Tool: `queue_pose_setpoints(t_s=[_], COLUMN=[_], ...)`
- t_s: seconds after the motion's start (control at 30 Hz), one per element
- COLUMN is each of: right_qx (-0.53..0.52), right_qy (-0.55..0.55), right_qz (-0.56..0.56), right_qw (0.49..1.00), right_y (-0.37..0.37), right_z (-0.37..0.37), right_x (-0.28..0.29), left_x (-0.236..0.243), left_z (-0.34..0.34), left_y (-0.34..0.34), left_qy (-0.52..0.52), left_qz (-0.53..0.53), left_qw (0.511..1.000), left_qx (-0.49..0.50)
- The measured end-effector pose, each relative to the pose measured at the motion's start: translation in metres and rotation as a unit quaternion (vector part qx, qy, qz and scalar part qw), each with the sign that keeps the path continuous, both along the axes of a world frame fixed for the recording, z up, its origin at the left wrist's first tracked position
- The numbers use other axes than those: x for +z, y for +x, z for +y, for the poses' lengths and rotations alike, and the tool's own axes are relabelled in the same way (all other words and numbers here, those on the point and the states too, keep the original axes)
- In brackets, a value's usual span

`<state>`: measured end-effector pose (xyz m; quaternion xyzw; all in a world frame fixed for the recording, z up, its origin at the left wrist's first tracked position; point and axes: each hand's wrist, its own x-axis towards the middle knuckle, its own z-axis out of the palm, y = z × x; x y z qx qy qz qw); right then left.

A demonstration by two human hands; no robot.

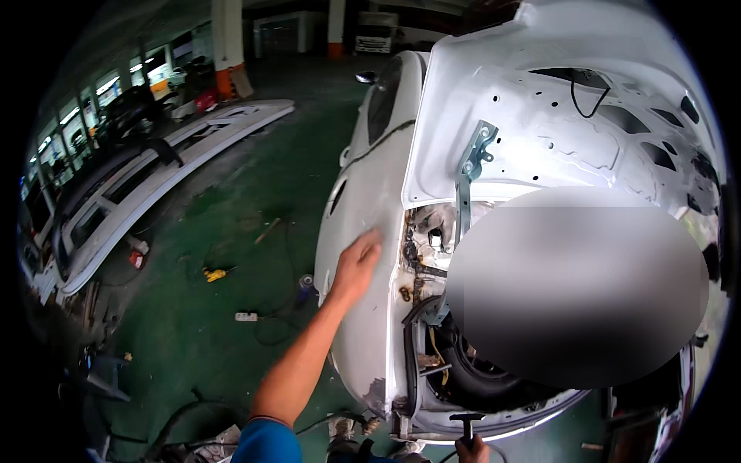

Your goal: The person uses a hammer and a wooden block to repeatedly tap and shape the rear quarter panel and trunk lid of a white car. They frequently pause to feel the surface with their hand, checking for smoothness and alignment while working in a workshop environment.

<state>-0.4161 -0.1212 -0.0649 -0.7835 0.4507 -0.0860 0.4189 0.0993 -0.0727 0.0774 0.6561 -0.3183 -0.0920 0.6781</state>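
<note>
Blue sleeve [266, 444]; white panel [367, 316] under left hand [357, 265], T-shaped tool [468, 424] in right hand [474, 451]

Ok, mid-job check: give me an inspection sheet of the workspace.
Surface: green floor; white car panel, dark patch at its near end.
Job's things: raised white lid, open compartment partly hidden by blur, black T-shaped tool.
Clutter: yellow tool on the floor.
Grips: left grip at the white car panel, contact unclear; right grip holds the black T-shaped tool.
Cables: white power strip, dark hose or cable on the floor.
Surroundings: white frame at left, pillar, parked truck.
</note>
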Motion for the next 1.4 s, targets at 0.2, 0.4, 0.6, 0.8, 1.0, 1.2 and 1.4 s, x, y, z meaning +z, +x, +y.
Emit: queue_pose_setpoints(t_s=[0.2, 0.4, 0.6, 0.8, 1.0, 1.2, 1.4], right_qx=[-0.05, -0.201, -0.288, -0.336, -0.285, -0.286, -0.404], right_qy=[-0.021, -0.001, -0.005, 0.086, 0.186, 0.329, 0.371], right_qz=[0.028, 0.105, 0.133, 0.193, 0.299, 0.329, 0.106], right_qw=[0.998, 0.974, 0.948, 0.918, 0.891, 0.838, 0.829], right_y=[0.005, -0.073, -0.121, -0.213, -0.346, -0.41, -0.388], right_z=[0.053, 0.091, 0.092, 0.105, 0.146, 0.107, 0.053], right_x=[0.014, -0.034, -0.063, -0.16, -0.268, -0.279, -0.242], left_x=[0.045, 0.05, -0.011, -0.034, -0.034, -0.081, -0.152], left_z=[-0.056, -0.085, -0.034, 0.065, 0.11, -0.026, -0.092], left_y=[0.073, 0.029, 0.025, -0.055, -0.223, -0.379, -0.446], left_qy=[-0.137, -0.099, 0.009, 0.075, 0.106, 0.248, 0.362], left_qz=[-0.042, -0.109, 0.031, 0.018, -0.053, -0.04, -0.134], left_qw=[0.989, 0.989, 0.998, 0.997, 0.985, 0.955, 0.849], left_qx=[-0.046, -0.027, -0.049, 0.0, 0.129, -0.159, -0.36])
